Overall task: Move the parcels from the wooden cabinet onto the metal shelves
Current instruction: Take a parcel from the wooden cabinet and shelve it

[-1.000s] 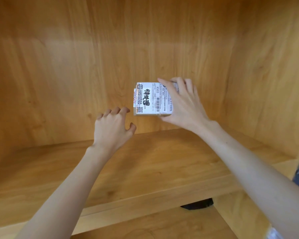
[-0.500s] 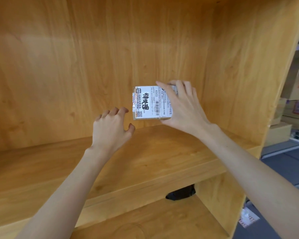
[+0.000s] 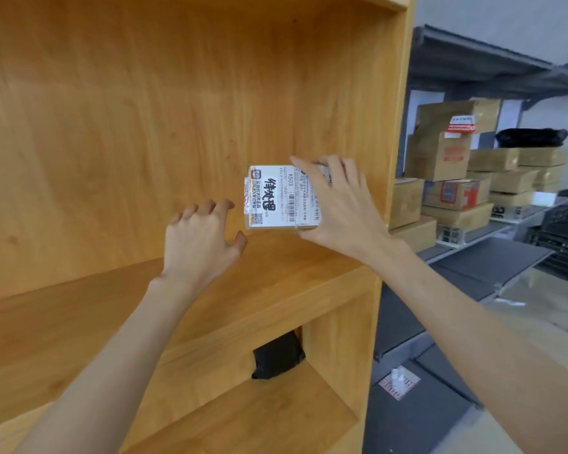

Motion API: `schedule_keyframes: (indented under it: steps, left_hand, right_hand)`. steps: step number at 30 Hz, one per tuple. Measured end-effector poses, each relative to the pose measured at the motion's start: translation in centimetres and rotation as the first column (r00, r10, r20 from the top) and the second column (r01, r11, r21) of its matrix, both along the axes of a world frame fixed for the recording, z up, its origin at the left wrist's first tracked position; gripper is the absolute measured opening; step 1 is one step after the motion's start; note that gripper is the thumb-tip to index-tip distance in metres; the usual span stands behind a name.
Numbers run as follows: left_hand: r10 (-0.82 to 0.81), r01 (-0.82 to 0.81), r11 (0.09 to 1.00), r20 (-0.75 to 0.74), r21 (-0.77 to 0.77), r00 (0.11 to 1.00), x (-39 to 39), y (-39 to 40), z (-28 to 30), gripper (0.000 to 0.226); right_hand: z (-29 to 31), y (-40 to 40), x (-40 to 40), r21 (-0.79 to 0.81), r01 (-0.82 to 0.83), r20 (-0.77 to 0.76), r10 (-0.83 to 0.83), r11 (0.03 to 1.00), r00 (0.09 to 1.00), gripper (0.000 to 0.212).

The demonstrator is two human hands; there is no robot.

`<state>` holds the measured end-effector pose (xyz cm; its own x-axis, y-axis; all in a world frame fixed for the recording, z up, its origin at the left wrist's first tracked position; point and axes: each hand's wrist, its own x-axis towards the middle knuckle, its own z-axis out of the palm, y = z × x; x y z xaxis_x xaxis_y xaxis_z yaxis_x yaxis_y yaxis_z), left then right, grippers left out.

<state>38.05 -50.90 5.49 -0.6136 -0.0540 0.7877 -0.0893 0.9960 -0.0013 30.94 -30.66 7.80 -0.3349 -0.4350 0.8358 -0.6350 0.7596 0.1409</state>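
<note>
A small cardboard parcel [image 3: 271,198] with a white shipping label is held up in the air in front of the wooden cabinet's [image 3: 145,126] back panel. My right hand [image 3: 338,208] grips it from the right, fingers over its top and thumb under it. My left hand [image 3: 200,237] hovers just left of and below the parcel, fingers loosely curled and holding nothing. The metal shelves [image 3: 492,234] stand to the right, past the cabinet's side wall.
A black bagged parcel [image 3: 277,355] lies on the cabinet's lower shelf. Several cardboard boxes [image 3: 453,178] and a black bag [image 3: 530,137] are stacked on the metal shelves. A labelled packet [image 3: 399,383] lies on a lower dark shelf. Black crates [image 3: 564,234] stand far right.
The view has swung to the right, bringing the cabinet's side wall and the metal shelves into sight. Both hands keep their pose, with the parcel still gripped in my right hand.
</note>
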Motion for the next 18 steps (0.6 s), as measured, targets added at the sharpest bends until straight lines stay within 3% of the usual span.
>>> schedule_keyframes:
  steps: [5, 11, 18]
  left_hand:
    - [-0.142, 0.143, 0.99, 0.011, -0.02, 0.99, -2.9, 11.4, 0.1, 0.042]
    - [-0.32, 0.32, 0.947, 0.017, -0.03, 0.947, -6.1, 28.2, -0.2, 0.042]
    - [-0.495, 0.495, 0.868, 0.019, -0.035, 0.869, -10.0, 44.8, -0.4, 0.041]
  right_hand:
    - [-0.1, 12.7, -0.4, -0.031, 0.127, -0.027, -0.128, 0.991, 0.991, 0.092]
    - [-1.0, 30.6, -0.1, 0.007, 0.368, -0.024, -0.368, 0.93, 0.93, 0.101]
    - [-2.1, 47.7, 0.6, 0.119, 0.551, 0.208, -0.563, 0.826, 0.8, 0.103]
